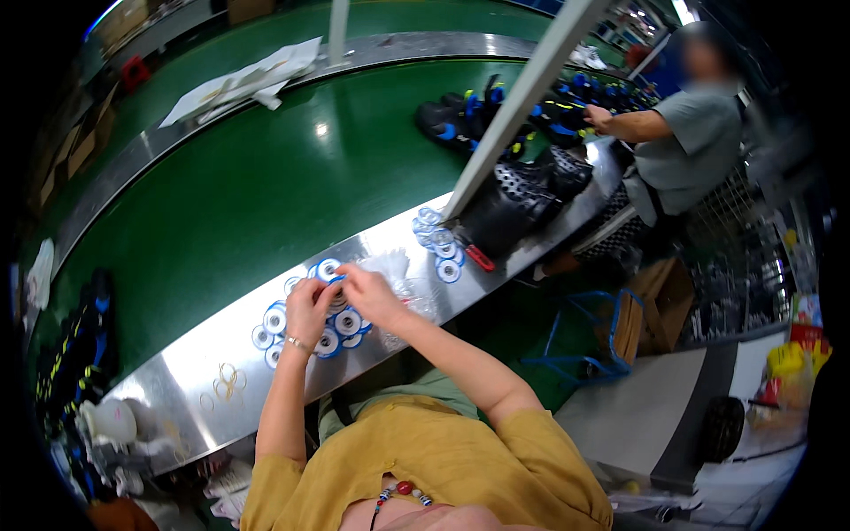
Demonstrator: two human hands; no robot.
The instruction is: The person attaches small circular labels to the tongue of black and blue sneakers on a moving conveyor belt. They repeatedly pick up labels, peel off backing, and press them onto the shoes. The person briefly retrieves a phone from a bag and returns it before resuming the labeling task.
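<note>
Over a cluster of white wheels with blue rims and dark hubs, my left hand [310,311] and my right hand [372,296] meet with fingertips close together. Both are closed in a pinch; a bit of blue shows between them, but I cannot make out what they hold. One wheel [328,269] lies just beyond my fingers, and another wheel [327,342] rests below them. Clear plastic bags [409,292] lie beside my right hand. The wheels sit on a shiny metal ledge [190,354].
A green conveyor belt [266,195] runs beyond the ledge. Thin rings [228,380] lie left; more wheels [449,270] lie right, near a slanted post [522,106] and a black boot [505,208]. A person [691,133] handles black-and-blue skates [567,115]. A blue-framed stool [584,341] stands right.
</note>
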